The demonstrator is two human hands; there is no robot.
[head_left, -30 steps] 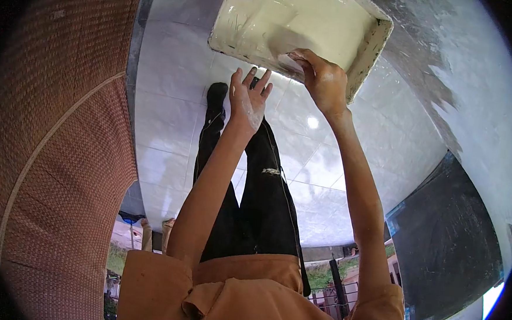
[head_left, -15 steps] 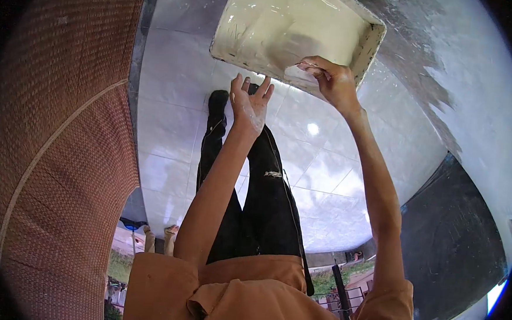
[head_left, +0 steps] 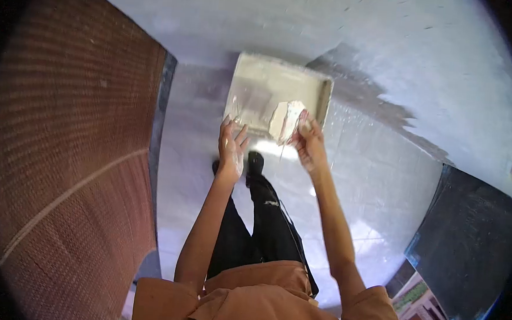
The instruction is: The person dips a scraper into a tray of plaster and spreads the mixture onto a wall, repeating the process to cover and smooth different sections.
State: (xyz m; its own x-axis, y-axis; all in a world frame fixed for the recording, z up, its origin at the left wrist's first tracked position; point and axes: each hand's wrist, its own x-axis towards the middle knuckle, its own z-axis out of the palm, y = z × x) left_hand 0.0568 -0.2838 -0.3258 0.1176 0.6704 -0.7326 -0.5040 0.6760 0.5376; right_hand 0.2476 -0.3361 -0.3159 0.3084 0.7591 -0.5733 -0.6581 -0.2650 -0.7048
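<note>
My right hand is closed on the edge of a flat, pale piece coated in wet cream material, raised above the tray's near side. Below and beyond it lies a shallow rectangular tray with a cream liquid inside. My left hand has its fingers apart and holds nothing; it is near the tray's lower left corner, with pale smears on the palm.
A woven brown mat surface fills the left side. Ahead and to the right is a wall with grey patches. A dark panel stands at the right. Pale tiled floor surrounds my legs.
The pale piece has come up out of the liquid in my right hand. The view has tilted up, so the tray appears lower and smaller and more wall shows.
</note>
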